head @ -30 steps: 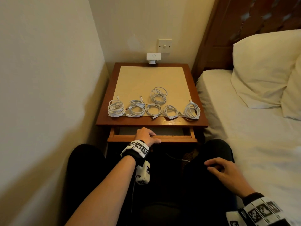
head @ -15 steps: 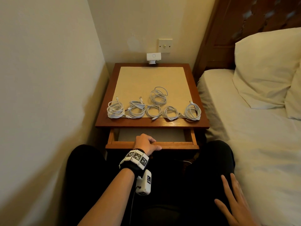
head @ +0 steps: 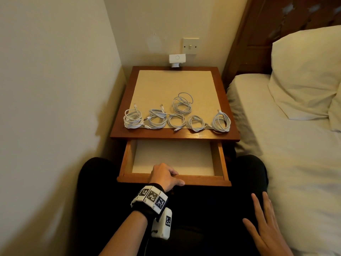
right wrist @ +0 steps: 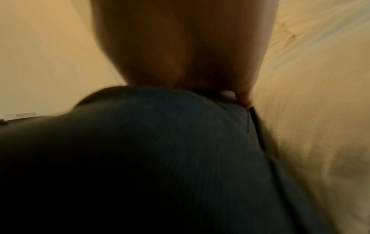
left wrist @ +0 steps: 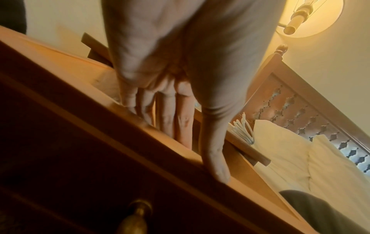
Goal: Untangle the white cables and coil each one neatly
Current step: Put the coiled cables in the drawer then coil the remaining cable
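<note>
Six coiled white cables (head: 177,117) lie in a row along the bedside table's (head: 173,135) front edge, directly above the open drawer (head: 203,180). The left hand (head: 163,175) is nearer, fingers curled over the drawer front. The right hand (head: 265,228) rests flat and empty on the thigh.

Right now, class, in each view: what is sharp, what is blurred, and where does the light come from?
Head view: sharp, dim, straight edges bowed. Left wrist view: lit wall lamp glares top right, drawer front smeared. Right wrist view: blurred, dark over the trouser leg.
</note>
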Available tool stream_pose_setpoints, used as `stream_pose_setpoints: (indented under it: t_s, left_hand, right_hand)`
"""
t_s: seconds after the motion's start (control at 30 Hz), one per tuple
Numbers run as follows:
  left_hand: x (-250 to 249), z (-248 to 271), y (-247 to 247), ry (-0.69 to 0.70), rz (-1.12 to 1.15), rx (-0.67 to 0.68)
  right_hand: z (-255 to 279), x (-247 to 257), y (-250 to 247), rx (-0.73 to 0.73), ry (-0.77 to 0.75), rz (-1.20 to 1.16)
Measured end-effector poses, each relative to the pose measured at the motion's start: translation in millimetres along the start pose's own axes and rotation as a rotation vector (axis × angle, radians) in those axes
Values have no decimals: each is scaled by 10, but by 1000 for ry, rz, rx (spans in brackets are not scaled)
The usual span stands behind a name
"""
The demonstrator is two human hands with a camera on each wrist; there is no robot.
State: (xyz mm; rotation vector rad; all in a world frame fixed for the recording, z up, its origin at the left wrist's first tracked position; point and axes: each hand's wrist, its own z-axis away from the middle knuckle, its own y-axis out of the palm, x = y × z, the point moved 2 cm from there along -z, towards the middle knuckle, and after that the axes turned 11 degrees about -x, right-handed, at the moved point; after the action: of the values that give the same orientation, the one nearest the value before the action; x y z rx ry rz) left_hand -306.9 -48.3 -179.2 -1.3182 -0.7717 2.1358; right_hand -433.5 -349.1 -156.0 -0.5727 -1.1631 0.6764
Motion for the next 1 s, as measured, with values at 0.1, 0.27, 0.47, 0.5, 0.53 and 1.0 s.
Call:
stream_pose_setpoints:
  t_s: [0.1,0.27,0.47,0.5,0.53,1.0]
  left_hand:
    - [56,105,25,15,-17,11]
    - [82,180,30,7,-34,5]
    - [49,170,-2,12,-69,29]
    - [28,153,-16,2,-76,44]
    - [10,138,-30,-3,-89,58]
    - [-802,-139,-383,65,241,-75]
  right_hand:
    - [4,3,5,-22,0,9]
    - [27,-34,28,-34,9,36]
    - [-13,-65,33,-66,-11,18]
    - [-18,-63,30,-66,-2,20]
    - [-22,-62,31,-71,-2,27]
    - [-613,765,-811,-299,-185,99]
